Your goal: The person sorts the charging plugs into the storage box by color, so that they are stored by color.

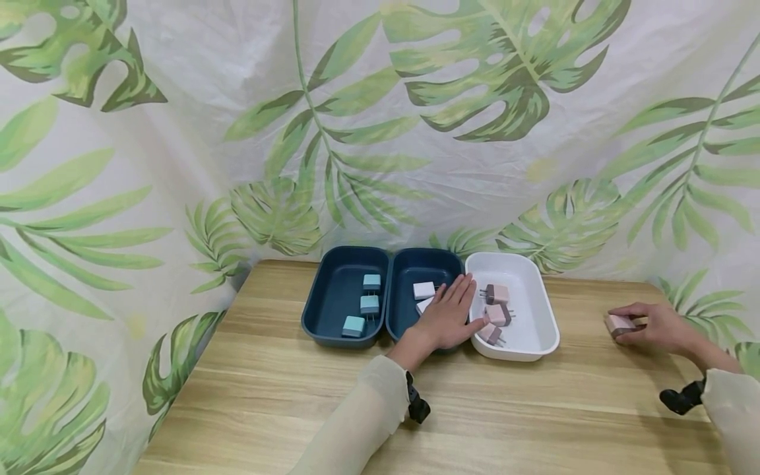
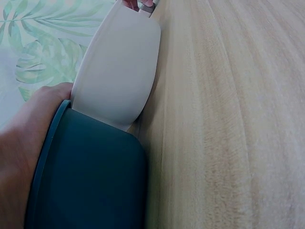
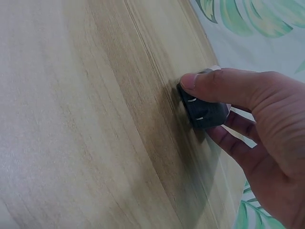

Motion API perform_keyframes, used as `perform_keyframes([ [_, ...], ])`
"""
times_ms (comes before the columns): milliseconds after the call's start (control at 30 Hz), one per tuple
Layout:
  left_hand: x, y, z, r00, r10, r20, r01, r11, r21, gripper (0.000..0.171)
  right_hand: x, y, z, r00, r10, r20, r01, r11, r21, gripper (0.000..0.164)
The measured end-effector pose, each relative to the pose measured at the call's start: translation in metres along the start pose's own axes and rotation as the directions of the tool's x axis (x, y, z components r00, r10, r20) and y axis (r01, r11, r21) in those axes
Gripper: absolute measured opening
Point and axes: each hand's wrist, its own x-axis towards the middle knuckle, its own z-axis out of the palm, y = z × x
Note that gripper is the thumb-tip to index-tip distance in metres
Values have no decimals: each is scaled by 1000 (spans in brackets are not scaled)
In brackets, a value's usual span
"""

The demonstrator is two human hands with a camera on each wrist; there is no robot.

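At the table's right side, my right hand [image 1: 659, 326] pinches a pink and grey charger plug [image 1: 620, 324] between thumb and fingers. In the right wrist view the plug's dark face [image 3: 202, 112] shows two metal prongs, close to the tabletop. My left hand [image 1: 448, 313] lies with straight fingers over the middle dark blue tray [image 1: 406, 264], its fingertips and thumb reaching the rim of the white tray [image 1: 549, 316]. Three pink and grey charger plugs [image 1: 497, 315] lie in the white tray. White charger plugs [image 1: 424, 290] sit in the middle tray, partly hidden by my left hand.
Left of the middle tray stands another dark blue tray [image 1: 332, 310] holding three teal charger plugs [image 1: 369, 305]. The three trays stand side by side near the back edge of the wooden table [image 1: 285, 396]. A leaf-patterned cloth [image 1: 368, 132] hangs behind it.
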Motion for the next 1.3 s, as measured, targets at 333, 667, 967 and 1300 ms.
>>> perform_keyframes([
  [333, 0, 0, 1, 1000, -7, 8, 7, 1000, 20, 85, 2, -5, 2, 998, -53, -18, 54, 998, 24, 57],
  [667, 3, 0, 1, 1000, 0, 9, 0, 1000, 7, 85, 6, -22, -11, 995, -92, -38, 94, 994, 64, 54],
  [967, 2, 0, 0, 1000, -4, 2, 4, 1000, 4, 85, 13, -37, -20, 974, -215, -73, 218, 976, 28, 48],
  [1300, 1, 1, 1, 1000, -6, 0, 6, 1000, 4, 84, 14, -61, -25, 977, -198, -74, 200, 979, 27, 50],
])
